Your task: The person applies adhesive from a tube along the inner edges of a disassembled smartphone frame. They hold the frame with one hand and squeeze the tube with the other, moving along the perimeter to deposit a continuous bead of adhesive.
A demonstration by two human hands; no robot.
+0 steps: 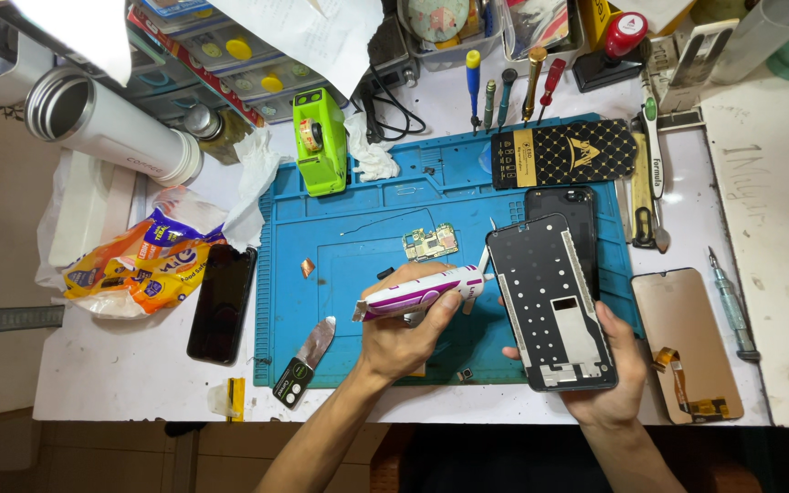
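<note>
The left hand (404, 333) grips a white-and-purple glue tube (417, 294), nozzle touching the phone frame (552, 306) held by the right hand (609, 365) (above the blue mat (358, 283) on the bench (120, 383)).

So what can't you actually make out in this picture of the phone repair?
All in the head view:
- Nozzle tip of the glue tube in the left hand: too small to tell whether it touches the phone frame.
- Right hand: its fingers lie behind the frame.
- Second black phone part: mostly covered by the frame.
- Containers at the top: cut off by the edge.
- Small circuit board: parts too small to tell.
</note>
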